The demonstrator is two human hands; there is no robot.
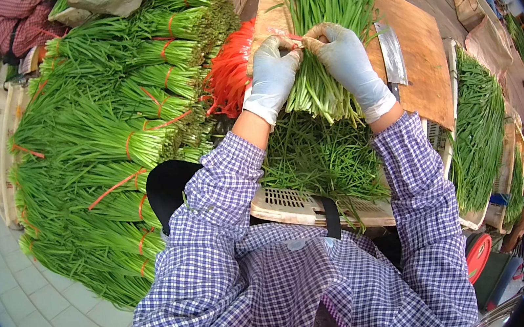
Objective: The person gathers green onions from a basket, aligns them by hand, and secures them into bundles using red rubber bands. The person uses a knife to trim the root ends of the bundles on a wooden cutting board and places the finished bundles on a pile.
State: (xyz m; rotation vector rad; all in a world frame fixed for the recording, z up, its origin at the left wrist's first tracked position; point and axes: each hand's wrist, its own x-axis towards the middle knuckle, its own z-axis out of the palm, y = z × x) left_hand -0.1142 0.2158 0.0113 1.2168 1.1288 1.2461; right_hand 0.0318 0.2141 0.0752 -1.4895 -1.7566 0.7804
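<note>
Both my hands wear pale, soiled gloves and meet over a bunch of garlic chives [318, 84] lying on a wooden board [417, 44]. My left hand [277, 69] pinches one part of a red tie [292, 38] between thumb and fingers. My right hand [340, 56] pinches the tie close beside it, their fingertips almost touching. The tie passes over the upper side of the bunch; its underside is hidden. A cleaver [391, 54] rests on the board just right of my right hand. Left of my left hand hangs a bundle of loose red ties [232, 70].
Tied chive bunches [89, 136] are heaped at the left. Below the board, loose chives [325, 155] fill a plastic crate [282, 203] in front of me. More chives [478, 130] lie in a crate at the right. Another person [20, 26] is at the upper left.
</note>
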